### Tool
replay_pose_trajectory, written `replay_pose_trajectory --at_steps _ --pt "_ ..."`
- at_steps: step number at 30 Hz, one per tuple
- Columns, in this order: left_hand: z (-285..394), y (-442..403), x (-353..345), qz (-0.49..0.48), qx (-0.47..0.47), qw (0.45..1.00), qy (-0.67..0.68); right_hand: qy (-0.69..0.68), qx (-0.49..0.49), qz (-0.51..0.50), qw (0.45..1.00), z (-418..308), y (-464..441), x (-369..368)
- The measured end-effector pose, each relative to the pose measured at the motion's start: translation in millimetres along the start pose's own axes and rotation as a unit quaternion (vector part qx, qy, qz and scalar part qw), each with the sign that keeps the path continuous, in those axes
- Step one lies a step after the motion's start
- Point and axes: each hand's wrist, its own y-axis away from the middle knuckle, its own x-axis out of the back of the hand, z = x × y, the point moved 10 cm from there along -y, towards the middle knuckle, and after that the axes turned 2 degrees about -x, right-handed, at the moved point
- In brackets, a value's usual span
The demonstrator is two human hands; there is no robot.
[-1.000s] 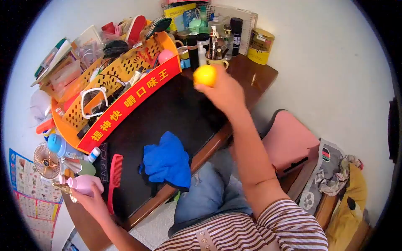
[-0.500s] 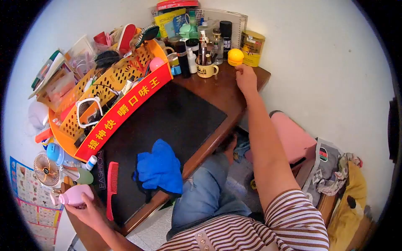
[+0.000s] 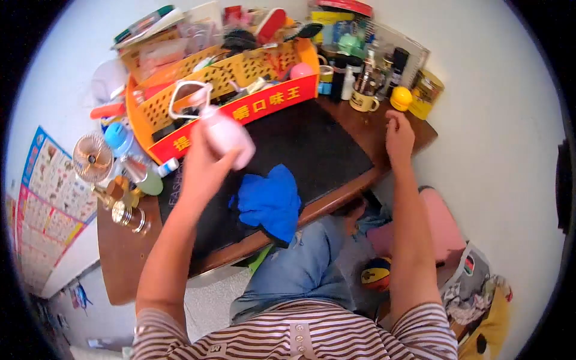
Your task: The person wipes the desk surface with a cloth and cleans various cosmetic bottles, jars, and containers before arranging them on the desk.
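My left hand point(image 3: 204, 159) is closed around a pink pump bottle point(image 3: 228, 141), which it holds tilted in the air in front of the orange basket. The bottle is slightly blurred. At the right end of the desk, my right hand point(image 3: 400, 135) has its fingers curled, just below a round yellow container point(image 3: 401, 98). Nothing shows in those fingers. A crumpled blue cloth point(image 3: 271, 201) lies on the black mat point(image 3: 324, 144) between my arms. The red comb seen earlier is out of sight, with my left forearm across that area.
The orange perforated basket point(image 3: 135, 117) is full of brushes and small items. A mug point(image 3: 363, 101), several bottles and a yellow tin point(image 3: 427, 95) crowd the right corner. A small fan point(image 3: 93, 157), a green bottle point(image 3: 144, 175) and a gold-capped jar point(image 3: 129, 217) stand at left.
My left hand has lifted the pink pump bottle from the desk's left end and carried it up and right to the basket. My right hand stays beside the yellow container. The view has shifted left.
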Motion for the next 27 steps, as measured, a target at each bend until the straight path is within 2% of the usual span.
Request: replay_pose_trajectory --at_steps 1,2,3,5,6,8,10,11,12,13,18,20,21,22,24,25,26,27 --pt "-3.0 -13.2 -18.7 0.010 -0.030 0.999 0.014 -0.047 -0.001 -0.046 0.998 -17.4 10.5 -12.9" --pt "18.2 -18.1 -31.5 -0.005 0.000 0.997 -0.071 -0.085 0.007 -0.082 0.993 -37.6 21.8 -29.1" --pt "4.8 -29.0 -47.5 0.027 -0.040 0.995 -0.086 -0.095 -0.017 -0.130 0.987 -71.6 34.4 -37.3" --pt "1.0 -40.1 -75.9 0.040 -0.033 0.995 -0.084 -0.117 0.055 -0.200 0.971 -119.6 52.4 -68.5" --pt "-4.3 -41.6 -86.6 0.058 -0.029 0.993 -0.097 -0.115 0.022 -0.272 0.955 -131.6 60.8 -87.1" --pt "-15.3 -42.2 -112.3 -0.004 0.016 0.999 -0.044 -0.037 0.122 -0.274 0.953 -157.8 69.3 -111.9" --pt "-20.5 -35.9 -118.0 -0.016 0.026 0.999 -0.038 -0.009 0.086 -0.286 0.954 -169.0 69.2 -128.9" --pt "-21.9 -32.9 -123.8 -0.056 0.028 0.998 0.006 -0.006 0.088 -0.287 0.954 -170.9 66.1 -134.0" --pt "-24.0 -29.2 -129.6 -0.095 0.031 0.994 0.050 -0.038 0.034 -0.297 0.954 -163.3 62.0 -141.7" --pt "-16.8 -26.8 -126.6 -0.064 -0.062 0.996 -0.013 -0.069 -0.020 -0.308 0.949 -155.6 60.3 -149.4" --pt "-21.4 -25.2 -130.1 -0.086 -0.039 0.995 0.022 0.059 0.002 -0.283 0.957 -138.7 46.6 -159.9" --pt "-21.0 -28.6 -132.1 -0.099 -0.024 0.994 0.028 -0.034 0.010 -0.305 0.952 -123.1 31.1 -168.5" --pt "-20.8 -28.6 -133.7 -0.106 -0.024 0.994 0.017 -0.077 -0.050 -0.332 0.939 -117.5 26.6 -167.1" --pt "-21.7 -28.2 -136.2 -0.113 -0.022 0.993 0.005 -0.110 -0.031 -0.321 0.940 -101.1 16.8 -174.0" --pt "-22.5 -30.0 -139.5 -0.105 -0.037 0.994 0.002 -0.081 0.036 -0.296 0.951 -77.4 0.3 -178.5" --pt "-21.2 -29.8 -138.4 -0.099 -0.058 0.993 -0.003 -0.117 0.020 -0.283 0.952 -80.0 1.8 -174.2" --pt "-23.1 -30.2 -139.0 -0.100 -0.041 0.994 -0.005 -0.157 0.003 -0.272 0.950 -84.4 6.1 -169.7" --pt "-20.6 -30.5 -138.8 -0.104 -0.053 0.993 -0.019 -0.146 0.011 -0.266 0.953 -80.8 8.3 -170.8"
